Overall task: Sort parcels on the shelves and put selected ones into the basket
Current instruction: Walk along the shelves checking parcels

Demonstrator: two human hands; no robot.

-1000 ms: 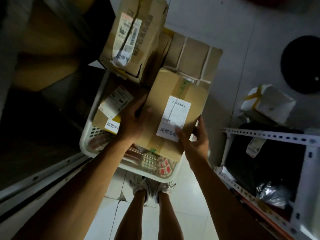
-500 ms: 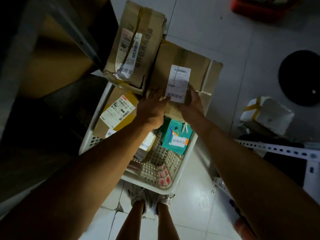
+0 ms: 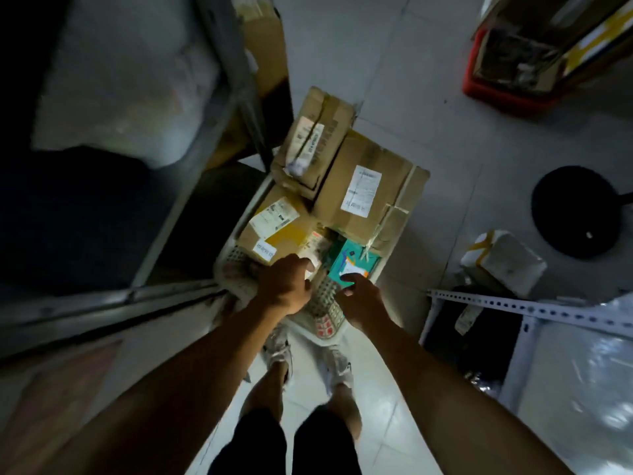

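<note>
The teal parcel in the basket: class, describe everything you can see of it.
The teal parcel is a small flat packet with a glossy teal wrapper, a white and orange label and a dark mark near its top. It lies tilted in the white lattice basket, its far edge tucked under the large cardboard box. The right hand hovers at its near edge, fingers loose; whether they touch is unclear.

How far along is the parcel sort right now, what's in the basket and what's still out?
Done: the white basket holds several cardboard boxes, including a big labelled box on the pile, plus a teal parcel. In hand: nothing. The left hand and right hand hover over the basket without a parcel. Left: a white parcel lies on the floor, and dark bags sit on the right shelf.
</note>
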